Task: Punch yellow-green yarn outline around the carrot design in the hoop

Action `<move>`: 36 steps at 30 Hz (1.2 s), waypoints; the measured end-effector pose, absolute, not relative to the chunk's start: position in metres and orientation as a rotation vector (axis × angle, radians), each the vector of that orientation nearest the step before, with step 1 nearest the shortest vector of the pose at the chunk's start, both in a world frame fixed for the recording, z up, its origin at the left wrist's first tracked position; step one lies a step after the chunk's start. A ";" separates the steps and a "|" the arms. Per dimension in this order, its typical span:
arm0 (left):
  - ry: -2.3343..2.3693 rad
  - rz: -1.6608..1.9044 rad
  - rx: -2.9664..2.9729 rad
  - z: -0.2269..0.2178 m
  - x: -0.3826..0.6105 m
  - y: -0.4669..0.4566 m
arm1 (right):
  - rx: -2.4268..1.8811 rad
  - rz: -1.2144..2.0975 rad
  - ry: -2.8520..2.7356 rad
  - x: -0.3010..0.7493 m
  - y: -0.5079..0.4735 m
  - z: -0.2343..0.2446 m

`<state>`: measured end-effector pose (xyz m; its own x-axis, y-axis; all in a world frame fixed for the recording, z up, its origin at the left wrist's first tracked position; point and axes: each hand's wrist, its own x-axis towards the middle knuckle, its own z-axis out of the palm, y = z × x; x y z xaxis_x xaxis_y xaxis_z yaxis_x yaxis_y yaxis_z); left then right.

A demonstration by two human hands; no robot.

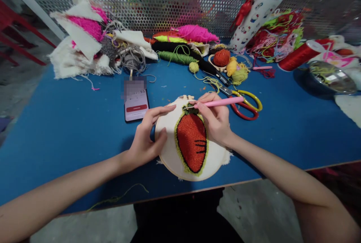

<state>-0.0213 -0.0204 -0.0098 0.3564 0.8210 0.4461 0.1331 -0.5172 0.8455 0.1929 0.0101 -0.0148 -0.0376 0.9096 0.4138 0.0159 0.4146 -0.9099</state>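
Note:
A round wooden embroidery hoop [194,179] holds white cloth near the table's front edge. On the cloth is a carrot design [190,137] with a looped orange-red body, black outline, yellow-green border and dark green top. My left hand [148,132] grips the hoop's left side, thumb and fingers resting on the cloth. My right hand [218,119] is closed round a pink-handled tool [222,102] with a thin metal shaft. The tool's tip lies at the green carrot top; its exact shape is too small to tell. My right hand rests on the hoop's upper right.
A phone [136,102] lies left of the hoop. Red-and-yellow-handled scissors [245,104] lie to the right. Behind are cloth scraps [81,43], yarn bundles [194,34], a white tumbler [251,21], a red thread spool [300,55] and a metal bowl [332,77].

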 end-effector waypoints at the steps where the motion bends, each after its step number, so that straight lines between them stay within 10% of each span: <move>1: 0.829 1.196 1.887 -0.010 -0.021 -0.020 | -0.891 0.893 -1.427 0.193 0.010 -0.015; 11: 0.806 1.232 1.827 -0.010 -0.020 -0.022 | -0.848 0.375 -2.017 0.187 0.013 -0.011; 36: 0.791 1.233 1.809 -0.006 -0.019 -0.022 | -0.915 0.767 -1.510 0.191 0.010 -0.011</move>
<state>-0.0188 -0.0224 -0.0064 0.3317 0.8305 0.4476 0.0604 -0.4921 0.8684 0.1913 0.0105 -0.0111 -0.0424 0.8760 0.4804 0.1284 0.4816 -0.8669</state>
